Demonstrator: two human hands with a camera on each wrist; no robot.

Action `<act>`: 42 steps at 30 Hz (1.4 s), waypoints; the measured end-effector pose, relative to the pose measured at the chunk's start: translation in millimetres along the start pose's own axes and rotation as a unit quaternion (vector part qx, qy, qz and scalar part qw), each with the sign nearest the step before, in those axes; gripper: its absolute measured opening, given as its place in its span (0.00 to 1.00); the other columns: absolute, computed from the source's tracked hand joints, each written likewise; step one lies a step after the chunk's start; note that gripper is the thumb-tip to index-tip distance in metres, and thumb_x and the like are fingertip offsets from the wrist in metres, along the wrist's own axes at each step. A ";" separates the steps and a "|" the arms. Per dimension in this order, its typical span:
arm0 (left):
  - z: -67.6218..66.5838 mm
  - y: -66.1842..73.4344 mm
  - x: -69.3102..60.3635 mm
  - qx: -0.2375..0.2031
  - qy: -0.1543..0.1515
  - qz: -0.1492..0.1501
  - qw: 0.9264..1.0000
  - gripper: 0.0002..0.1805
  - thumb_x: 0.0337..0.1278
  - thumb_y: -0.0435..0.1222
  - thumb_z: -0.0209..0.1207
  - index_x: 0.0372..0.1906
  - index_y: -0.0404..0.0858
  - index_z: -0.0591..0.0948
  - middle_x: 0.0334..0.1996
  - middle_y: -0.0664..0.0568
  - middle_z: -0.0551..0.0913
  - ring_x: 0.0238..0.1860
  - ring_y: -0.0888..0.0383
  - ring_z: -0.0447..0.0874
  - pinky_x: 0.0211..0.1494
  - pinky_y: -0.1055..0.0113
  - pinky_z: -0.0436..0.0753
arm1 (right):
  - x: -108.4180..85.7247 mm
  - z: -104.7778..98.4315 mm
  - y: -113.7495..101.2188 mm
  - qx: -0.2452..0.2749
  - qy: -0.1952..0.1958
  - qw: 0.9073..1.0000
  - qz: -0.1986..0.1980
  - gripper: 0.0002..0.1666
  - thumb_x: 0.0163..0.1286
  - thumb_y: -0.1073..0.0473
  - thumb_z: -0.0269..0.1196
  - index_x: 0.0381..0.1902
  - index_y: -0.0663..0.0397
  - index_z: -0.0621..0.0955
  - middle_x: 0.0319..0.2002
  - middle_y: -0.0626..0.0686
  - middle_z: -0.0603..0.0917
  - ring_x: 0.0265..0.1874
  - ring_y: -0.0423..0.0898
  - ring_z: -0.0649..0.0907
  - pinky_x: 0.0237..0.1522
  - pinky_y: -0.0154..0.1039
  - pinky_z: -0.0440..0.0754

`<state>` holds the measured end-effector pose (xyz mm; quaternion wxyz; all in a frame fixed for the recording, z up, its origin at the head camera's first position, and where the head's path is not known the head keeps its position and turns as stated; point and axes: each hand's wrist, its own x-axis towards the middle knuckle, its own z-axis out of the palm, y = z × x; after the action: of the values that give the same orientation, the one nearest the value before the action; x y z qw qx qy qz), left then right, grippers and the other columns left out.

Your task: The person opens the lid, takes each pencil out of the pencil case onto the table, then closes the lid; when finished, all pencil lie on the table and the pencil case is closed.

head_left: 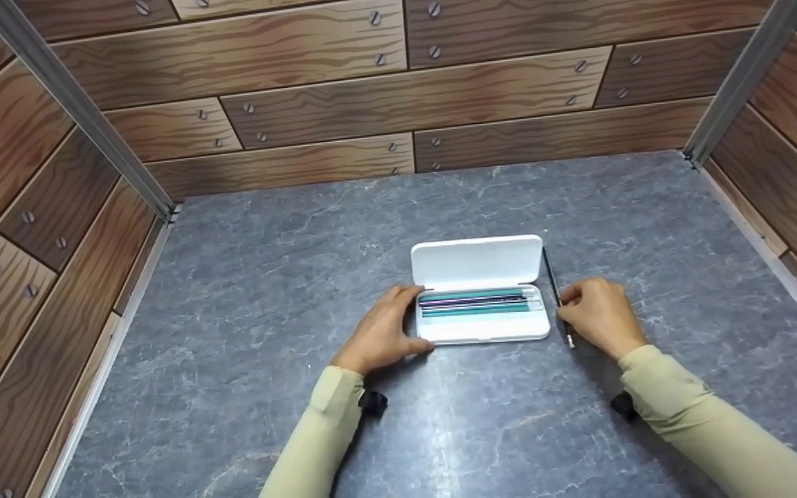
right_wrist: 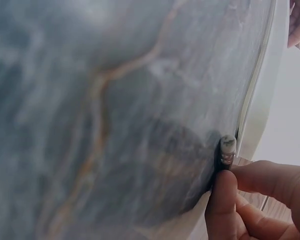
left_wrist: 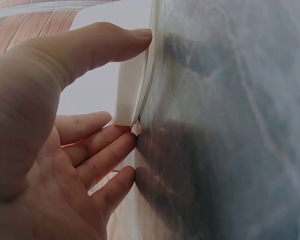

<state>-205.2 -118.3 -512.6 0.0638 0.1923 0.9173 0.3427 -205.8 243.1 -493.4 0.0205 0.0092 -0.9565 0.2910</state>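
An open white pencil case (head_left: 485, 328) lies on the table, its lid raised at the back. Several pencils (head_left: 474, 303), teal, purple and dark, lie side by side in its rear half. My left hand (head_left: 383, 330) holds the case by its left end, thumb at the front edge and fingers toward the back corner. Just right of the case, my right hand (head_left: 599, 315) pinches a black pencil (head_left: 551, 273) between thumb and finger. The pencil's eraser end (right_wrist: 228, 145) points toward me in the right wrist view.
The case stands on a grey marbled tabletop (head_left: 267, 277). Wood-patterned panels (head_left: 315, 69) wall in the back and both sides, with metal posts (head_left: 744, 83) at the rear corners.
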 end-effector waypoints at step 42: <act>-2.0 0.1 0.2 0.000 -0.006 0.002 1.000 0.54 0.54 0.42 0.83 0.85 0.38 0.70 0.78 0.44 0.77 0.80 0.45 0.76 0.87 0.48 0.74 | 42.1 21.1 -36.3 0.017 -0.145 0.945 -0.293 0.09 0.72 0.69 0.74 0.48 0.57 0.93 0.45 0.53 0.95 0.45 0.50 0.92 0.51 0.48 0.93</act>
<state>-205.9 -119.4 -510.9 0.0684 0.1960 0.9165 0.3419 -247.5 200.9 -488.8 -0.0340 0.3315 -0.8990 0.2842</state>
